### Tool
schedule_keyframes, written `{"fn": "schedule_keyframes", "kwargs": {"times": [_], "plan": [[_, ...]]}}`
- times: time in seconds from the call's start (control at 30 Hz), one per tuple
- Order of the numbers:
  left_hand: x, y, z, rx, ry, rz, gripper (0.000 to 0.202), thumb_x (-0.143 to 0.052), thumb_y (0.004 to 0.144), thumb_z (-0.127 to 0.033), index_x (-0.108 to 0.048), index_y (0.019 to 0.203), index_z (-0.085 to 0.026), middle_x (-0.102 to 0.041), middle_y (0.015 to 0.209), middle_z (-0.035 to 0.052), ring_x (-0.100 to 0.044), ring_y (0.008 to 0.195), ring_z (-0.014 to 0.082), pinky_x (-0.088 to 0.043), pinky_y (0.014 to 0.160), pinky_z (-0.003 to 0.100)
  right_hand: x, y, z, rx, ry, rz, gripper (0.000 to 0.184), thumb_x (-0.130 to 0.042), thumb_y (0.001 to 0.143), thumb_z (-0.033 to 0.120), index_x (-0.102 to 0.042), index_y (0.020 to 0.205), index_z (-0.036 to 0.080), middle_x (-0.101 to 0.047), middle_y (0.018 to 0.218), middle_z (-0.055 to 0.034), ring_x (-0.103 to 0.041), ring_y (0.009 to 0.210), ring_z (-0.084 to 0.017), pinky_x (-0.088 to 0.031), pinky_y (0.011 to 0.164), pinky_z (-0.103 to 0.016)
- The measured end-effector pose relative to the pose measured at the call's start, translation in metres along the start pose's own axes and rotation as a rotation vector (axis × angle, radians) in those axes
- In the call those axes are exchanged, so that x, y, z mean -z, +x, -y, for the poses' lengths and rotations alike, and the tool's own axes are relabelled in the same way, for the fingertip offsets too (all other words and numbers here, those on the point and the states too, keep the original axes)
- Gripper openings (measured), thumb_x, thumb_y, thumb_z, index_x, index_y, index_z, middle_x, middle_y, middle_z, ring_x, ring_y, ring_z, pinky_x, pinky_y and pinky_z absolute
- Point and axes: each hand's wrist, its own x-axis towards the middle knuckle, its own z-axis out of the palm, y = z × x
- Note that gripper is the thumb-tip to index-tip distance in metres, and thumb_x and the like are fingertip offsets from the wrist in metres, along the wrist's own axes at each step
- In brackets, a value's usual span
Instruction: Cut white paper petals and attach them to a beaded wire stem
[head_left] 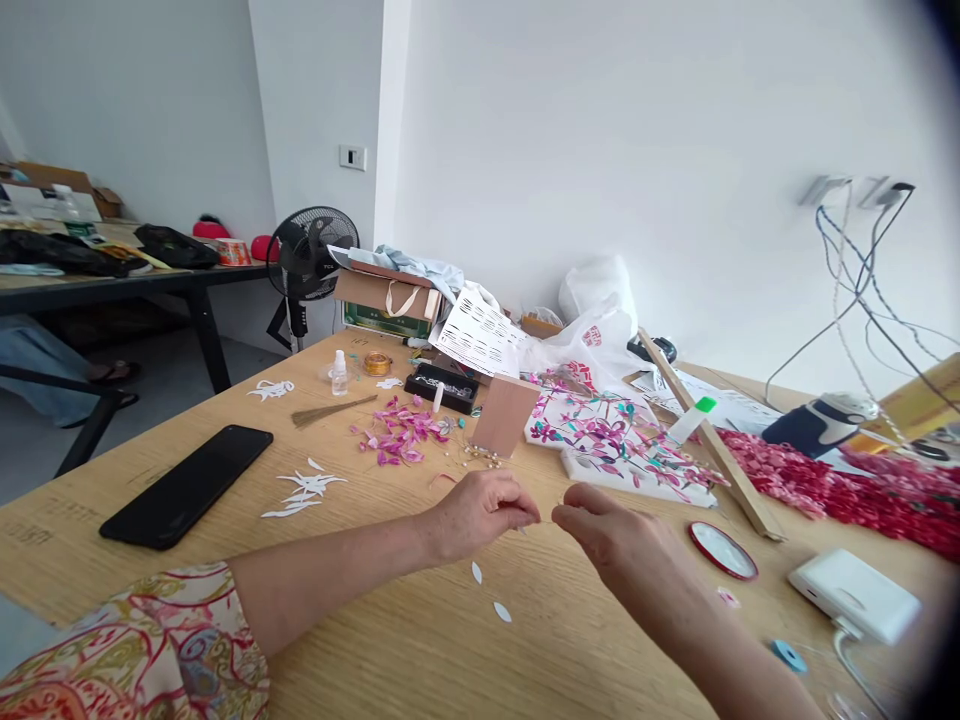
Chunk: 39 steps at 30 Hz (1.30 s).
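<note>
My left hand (pixel 480 512) and my right hand (pixel 611 535) hover just above the wooden table (pixel 390 640), fingertips pinched and nearly meeting. Something very small or thin seems held between them; it is too small to make out. Two small white petal cut-outs (pixel 487 592) lie on the table just below the hands. A pile of pink petals (pixel 399 432) lies beyond my left hand, next to a small brown card (pixel 504 416) standing upright.
A black phone (pixel 187 485) lies at left, white paper cut-outs (pixel 304 490) near it. A flowered white board (pixel 615 445), wooden strip (pixel 709 435), red garland (pixel 840 490), round red lid (pixel 724 550) and white power bank (pixel 853 595) fill the right. A fan (pixel 307 262) stands behind.
</note>
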Motion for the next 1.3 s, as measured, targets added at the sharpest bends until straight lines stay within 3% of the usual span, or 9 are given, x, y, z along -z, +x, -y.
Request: {"fn": "schedule_keyframes", "kwargs": {"times": [0.13, 0.23, 0.37, 0.47, 0.57, 0.77, 0.87, 1.03, 1.3], "plan": [[-0.002, 0.001, 0.001, 0.146, -0.213, 0.061, 0.008, -0.056, 0.069, -0.016, -0.063, 0.068, -0.013, -0.055, 0.066, -0.0008, -0.051, 0.061, 0.0084, -0.040, 0.059, 0.019, 0.003, 0.002, -0.017, 0.007, -0.156, 0.027, 0.036, -0.035, 0.067, 0.002, -0.059, 0.078, 0.026, -0.057, 0.096, 0.0003, -0.051, 0.047, -0.009, -0.016, 0.040, -0.023], [-0.003, 0.003, 0.004, 0.259, -0.326, 0.025, 0.008, -0.057, 0.067, -0.018, -0.062, 0.067, -0.011, -0.054, 0.063, -0.0012, -0.051, 0.057, 0.0078, -0.039, 0.055, 0.019, 0.004, -0.003, -0.016, -0.158, -0.183, -0.157, 0.034, -0.036, 0.071, 0.007, -0.058, 0.089, 0.026, -0.056, 0.102, -0.0031, -0.052, 0.047, -0.010, -0.019, 0.037, -0.022], [-0.005, 0.005, 0.005, 0.346, -0.338, -0.031, 0.010, -0.058, 0.065, -0.020, -0.061, 0.066, -0.010, -0.053, 0.059, -0.0019, -0.049, 0.055, 0.0074, -0.037, 0.055, 0.020, -0.002, -0.013, 0.003, -0.253, 0.035, -0.424, 0.026, -0.034, 0.083, 0.028, -0.059, 0.089, 0.021, -0.063, 0.077, -0.0046, -0.057, 0.052, -0.014, -0.030, 0.040, -0.022], [-0.005, 0.004, 0.003, 0.355, -0.365, -0.030, 0.012, -0.058, 0.065, -0.022, -0.061, 0.067, -0.011, -0.054, 0.059, -0.0014, -0.050, 0.056, 0.0084, -0.038, 0.057, 0.021, -0.014, -0.010, 0.014, -0.213, 0.208, -0.334, 0.026, -0.035, 0.084, 0.029, -0.059, 0.090, 0.021, -0.064, 0.061, -0.0014, -0.057, 0.047, -0.014, -0.033, 0.041, -0.022], [-0.005, 0.002, -0.001, 0.346, -0.385, -0.005, 0.015, -0.058, 0.065, -0.025, -0.062, 0.069, -0.011, -0.056, 0.062, -0.0004, -0.051, 0.058, 0.0094, -0.039, 0.058, 0.022, -0.023, -0.002, 0.012, -0.161, 0.298, -0.215, 0.023, -0.037, 0.084, 0.025, -0.059, 0.092, 0.021, -0.065, 0.063, -0.0012, -0.058, 0.052, -0.014, -0.036, 0.046, -0.022], [-0.006, 0.001, 0.002, 0.321, -0.359, 0.035, 0.013, -0.058, 0.065, -0.022, -0.063, 0.070, -0.012, -0.057, 0.065, -0.0002, -0.053, 0.061, 0.0098, -0.040, 0.059, 0.022, -0.016, 0.005, -0.003, 0.079, 0.307, -0.053, 0.030, -0.033, 0.086, 0.017, -0.058, 0.070, 0.020, -0.057, 0.061, -0.0007, -0.053, 0.054, -0.011, -0.035, 0.048, -0.019], [-0.007, 0.002, 0.007, 0.307, -0.374, 0.023, 0.012, -0.058, 0.066, -0.022, -0.063, 0.070, -0.012, -0.057, 0.066, 0.0001, -0.053, 0.061, 0.0098, -0.041, 0.059, 0.022, -0.019, 0.001, -0.003, 0.070, 0.297, -0.116, 0.025, -0.034, 0.086, 0.019, -0.059, 0.081, 0.022, -0.060, 0.067, -0.0014, -0.055, 0.057, -0.012, -0.037, 0.049, -0.020], [-0.006, 0.003, 0.010, 0.272, -0.297, -0.031, 0.013, -0.057, 0.068, -0.022, -0.064, 0.071, -0.012, -0.057, 0.066, 0.0000, -0.052, 0.059, 0.0087, -0.041, 0.057, 0.020, -0.033, -0.004, 0.008, -0.093, 0.359, -0.397, 0.025, -0.035, 0.086, 0.025, -0.054, 0.102, 0.019, -0.064, 0.080, -0.0052, -0.060, 0.062, -0.013, -0.041, 0.050, -0.020], [-0.008, 0.002, 0.011, 0.223, -0.184, -0.049, 0.010, -0.058, 0.069, -0.021, -0.065, 0.071, -0.014, -0.053, 0.070, -0.0009, -0.051, 0.059, 0.0070, -0.041, 0.057, 0.018, -0.030, 0.002, 0.005, -0.052, 0.300, -0.149, 0.029, -0.033, 0.086, 0.025, -0.059, 0.075, 0.021, -0.058, 0.060, -0.0004, -0.054, 0.050, -0.012, -0.036, 0.046, -0.021]]}}
